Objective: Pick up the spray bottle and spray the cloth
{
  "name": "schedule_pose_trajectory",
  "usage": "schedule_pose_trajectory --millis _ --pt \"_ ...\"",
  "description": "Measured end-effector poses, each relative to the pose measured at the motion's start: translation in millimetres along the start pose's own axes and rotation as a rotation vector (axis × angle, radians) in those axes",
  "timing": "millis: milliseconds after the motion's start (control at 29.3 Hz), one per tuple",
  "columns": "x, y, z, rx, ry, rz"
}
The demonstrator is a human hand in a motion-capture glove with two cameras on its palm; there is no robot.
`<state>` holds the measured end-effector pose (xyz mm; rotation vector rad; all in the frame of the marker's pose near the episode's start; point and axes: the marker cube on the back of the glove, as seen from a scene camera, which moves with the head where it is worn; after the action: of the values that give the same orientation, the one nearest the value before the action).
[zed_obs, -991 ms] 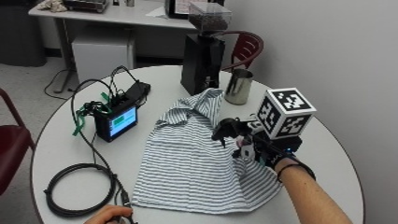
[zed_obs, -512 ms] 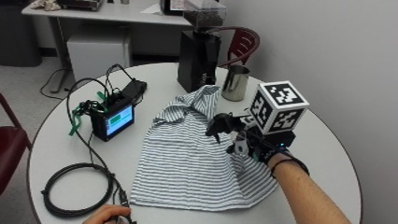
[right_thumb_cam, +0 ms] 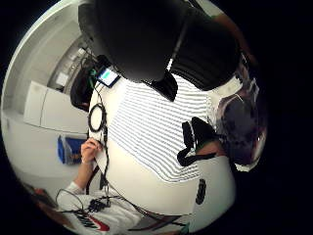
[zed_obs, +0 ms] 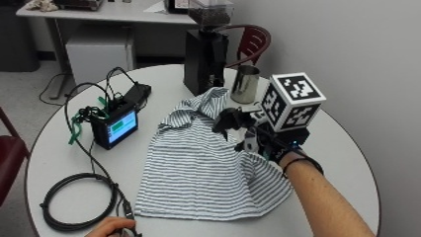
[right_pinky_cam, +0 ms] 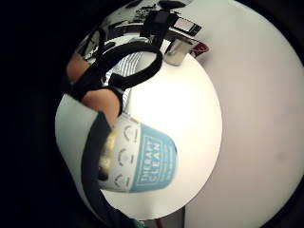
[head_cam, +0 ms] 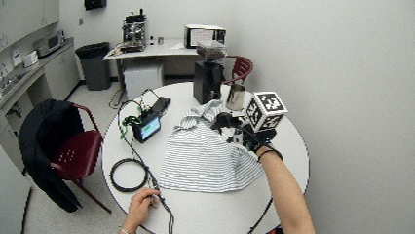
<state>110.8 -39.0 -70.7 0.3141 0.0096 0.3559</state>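
Note:
A grey-and-white striped cloth (zed_obs: 197, 173) lies spread on the round white table (zed_obs: 342, 168). My gloved right hand (zed_obs: 266, 143) holds the spray bottle (zed_obs: 230, 121) just above the cloth's right edge, fingers curled round it. The bottle's black spray head points left over the stripes. In the little finger side palm view the bottle's white-and-blue label (right_pinky_cam: 145, 161) sits close against the palm. The thumb side palm view has the black spray head (right_thumb_cam: 146, 39) filling one side, with the cloth (right_thumb_cam: 151, 127) beneath it.
A black coffee grinder (zed_obs: 205, 49) and a metal cup (zed_obs: 245, 84) stand behind the cloth. A small screen device (zed_obs: 115, 127) with cables sits to the left, with a coiled black cable (zed_obs: 79, 200) in front. A bare left hand (zed_obs: 111, 228) rests at the table's front edge.
My hand with the bottle has lifted a little and shifted left, further over the cloth. The cloth lies as before.

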Motion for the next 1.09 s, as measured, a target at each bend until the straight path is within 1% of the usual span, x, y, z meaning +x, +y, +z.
schedule_pose_trajectory --millis 171,239,342,478,649,820,922,991,1093 --pt "4 18 41 -0.085 0.019 0.001" --pt "4 19 42 -0.082 0.013 0.001" --pt "5 13 22 -0.027 -0.043 0.004" --pt "16 14 -11 0.09 -0.239 0.043" --pt "42 28 -19 0.183 -0.533 0.124" --pt "87 46 -3 0.256 -0.82 0.175" --pt "107 54 13 0.295 -0.94 0.234" --pt "110 52 28 0.3 -1.006 0.267" --pt "98 42 50 0.288 -1.071 0.27"
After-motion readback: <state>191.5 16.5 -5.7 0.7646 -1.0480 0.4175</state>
